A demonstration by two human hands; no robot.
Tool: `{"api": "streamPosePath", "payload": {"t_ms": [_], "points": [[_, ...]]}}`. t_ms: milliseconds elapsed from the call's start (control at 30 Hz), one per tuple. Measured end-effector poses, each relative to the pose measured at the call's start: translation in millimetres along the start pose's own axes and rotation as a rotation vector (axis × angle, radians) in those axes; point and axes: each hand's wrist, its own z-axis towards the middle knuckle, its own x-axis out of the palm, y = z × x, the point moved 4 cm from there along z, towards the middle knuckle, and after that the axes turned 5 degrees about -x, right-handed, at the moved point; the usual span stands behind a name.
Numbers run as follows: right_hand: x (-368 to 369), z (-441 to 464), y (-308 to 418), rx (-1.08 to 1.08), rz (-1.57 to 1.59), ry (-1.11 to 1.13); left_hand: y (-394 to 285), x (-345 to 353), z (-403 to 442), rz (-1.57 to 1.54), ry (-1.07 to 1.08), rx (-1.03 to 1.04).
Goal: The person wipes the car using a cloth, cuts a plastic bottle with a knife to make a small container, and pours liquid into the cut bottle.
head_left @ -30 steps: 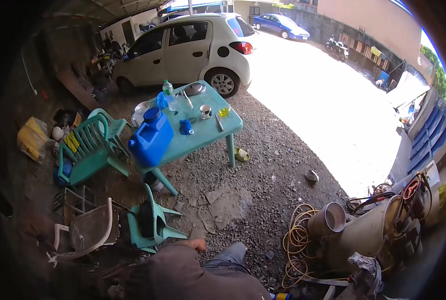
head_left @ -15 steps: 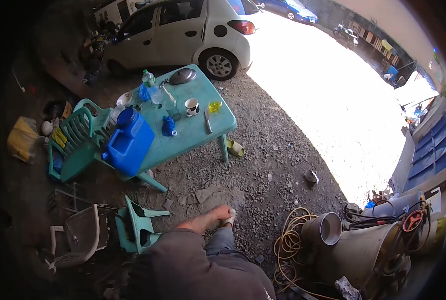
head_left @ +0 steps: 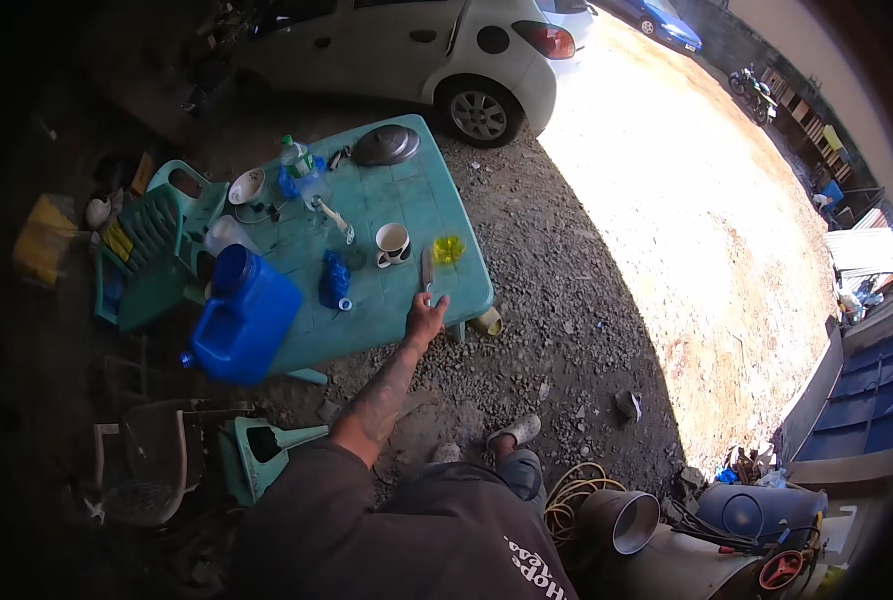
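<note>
My left hand (head_left: 426, 321) reaches over the near edge of the green plastic table (head_left: 367, 325), its fingers closed around the handle end of a knife (head_left: 428, 268). The knife lies on the tabletop, blade pointing away from me. Just right of the blade sits a yellow glass bowl (head_left: 449, 249), and to its left a black-and-white mug (head_left: 393, 243). A blue plastic bundle (head_left: 335, 281) with a white cap-like end lies farther left. My right hand is out of view.
A large blue jug (head_left: 247, 325) stands at the table's left corner. Bottles, a bowl and a pot lid (head_left: 387, 145) occupy the far side. Green chairs (head_left: 152, 250) stand left, a pale car (head_left: 417, 50) behind. A coiled yellow hose (head_left: 572, 500) and metal pot (head_left: 635, 525) lie right.
My left hand has moved from low over the gravel up to the table and taken hold of the knife's handle. The view has shifted, and the table appears closer.
</note>
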Motion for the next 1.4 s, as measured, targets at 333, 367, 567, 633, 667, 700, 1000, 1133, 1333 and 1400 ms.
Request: {"api": "streamPosePath", "payload": {"t_ms": [333, 367, 567, 633, 667, 700, 1000, 1133, 1333, 1400], "points": [[477.1, 63.8, 0.0, -0.046, 0.007, 1.025, -20.2, 39.9, 119.6, -0.036, -0.107, -0.279], [527.9, 55.7, 10.6, -0.085, 0.084, 1.049, -23.7, 43.9, 123.7, -0.064, -0.135, -0.282], [731.3, 16.2, 216.2, -0.587, 0.374, 1.446, -44.6, 56.2, 116.9, -0.166, -0.209, -0.250], [772.3, 6.7, 290.8, -0.618, 0.495, 1.487, -42.0, 60.0, 122.3, -0.155, -0.274, -0.191], [783.6, 4.7, 330.7, -0.713, 0.551, 1.511, -40.8, 62.3, 124.4, -0.112, -0.288, -0.122], [798.2, 1.9, 363.3, -0.799, 0.608, 1.525, -41.2, 64.3, 125.3, -0.091, -0.333, -0.112], [1012.9, -31.5, 444.0, -1.029, 0.354, 1.679, 19.7, 92.5, 161.9, -0.436, -0.392, -0.212], [1099.8, -29.6, 408.7, -1.107, 0.214, 1.708, 1.9, 92.2, 166.7, -0.273, -0.542, -0.083], [1212.3, -34.4, 379.5, -1.543, 0.142, 1.612, 13.0, 92.1, 200.5, 0.134, -0.714, -0.133], [1249.2, -40.4, 381.3, -1.560, 0.098, 1.610, -1.4, 96.3, 212.0, -0.078, -0.675, -0.212]]}}
